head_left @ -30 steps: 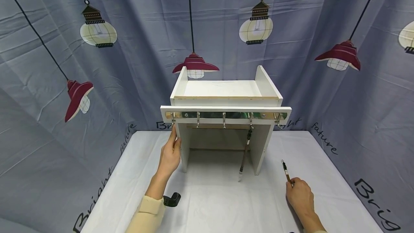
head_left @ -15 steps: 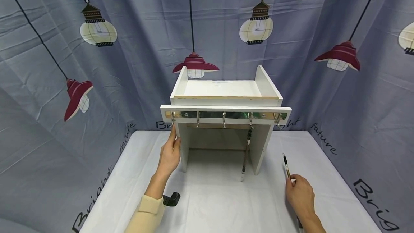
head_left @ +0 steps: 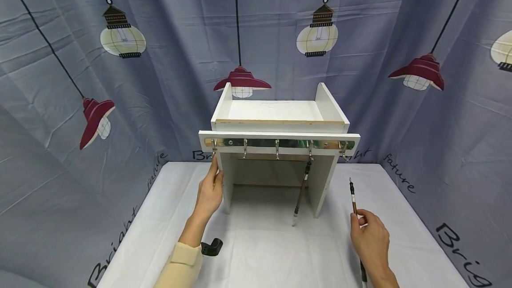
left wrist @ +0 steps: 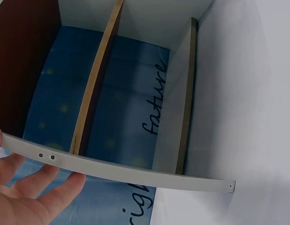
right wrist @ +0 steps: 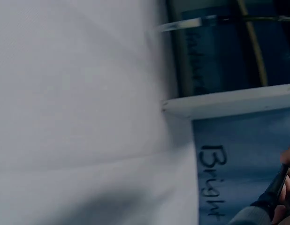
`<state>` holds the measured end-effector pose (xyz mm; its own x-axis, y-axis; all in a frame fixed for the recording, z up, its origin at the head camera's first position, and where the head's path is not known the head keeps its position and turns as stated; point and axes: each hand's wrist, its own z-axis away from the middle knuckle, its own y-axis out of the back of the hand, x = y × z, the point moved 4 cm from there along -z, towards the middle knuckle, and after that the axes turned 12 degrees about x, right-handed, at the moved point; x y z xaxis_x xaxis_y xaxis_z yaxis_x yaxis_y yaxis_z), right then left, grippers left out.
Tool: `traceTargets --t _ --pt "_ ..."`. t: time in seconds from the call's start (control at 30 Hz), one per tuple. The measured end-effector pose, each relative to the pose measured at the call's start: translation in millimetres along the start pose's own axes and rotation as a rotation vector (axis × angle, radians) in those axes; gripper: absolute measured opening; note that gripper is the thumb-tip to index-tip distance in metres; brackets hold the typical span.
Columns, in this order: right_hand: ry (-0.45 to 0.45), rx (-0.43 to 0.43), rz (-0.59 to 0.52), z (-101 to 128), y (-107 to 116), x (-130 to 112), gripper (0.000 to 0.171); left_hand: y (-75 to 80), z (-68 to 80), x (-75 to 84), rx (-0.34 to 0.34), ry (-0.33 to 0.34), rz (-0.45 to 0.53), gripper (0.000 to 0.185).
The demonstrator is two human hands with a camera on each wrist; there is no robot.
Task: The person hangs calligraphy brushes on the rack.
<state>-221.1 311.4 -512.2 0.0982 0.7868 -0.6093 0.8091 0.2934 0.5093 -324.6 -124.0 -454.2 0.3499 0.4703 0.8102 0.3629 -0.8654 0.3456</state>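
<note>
Since the earlier frame the right hand (head_left: 370, 237), fingers pinching the brush (head_left: 353, 197), had lifted it upright near the table's right edge; the left hand (head_left: 210, 192), fingers straight, pressed the rack (head_left: 276, 146); best to keep the rack braced and the brush's loop uppermost.

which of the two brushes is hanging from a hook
The brush under the white shelf rack, dangling from the fourth hook from the left. The other brush is off the rack, pinched upright in the right hand.
</note>
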Motion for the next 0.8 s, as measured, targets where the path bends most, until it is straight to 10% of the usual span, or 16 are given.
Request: traceTargets --t 0.8 --pt "-0.012 0.198 -0.188 -17.9 61.9 -71.1 0.021 -0.4 0.3 -0.2 -0.002 -0.004 0.004 0.058"
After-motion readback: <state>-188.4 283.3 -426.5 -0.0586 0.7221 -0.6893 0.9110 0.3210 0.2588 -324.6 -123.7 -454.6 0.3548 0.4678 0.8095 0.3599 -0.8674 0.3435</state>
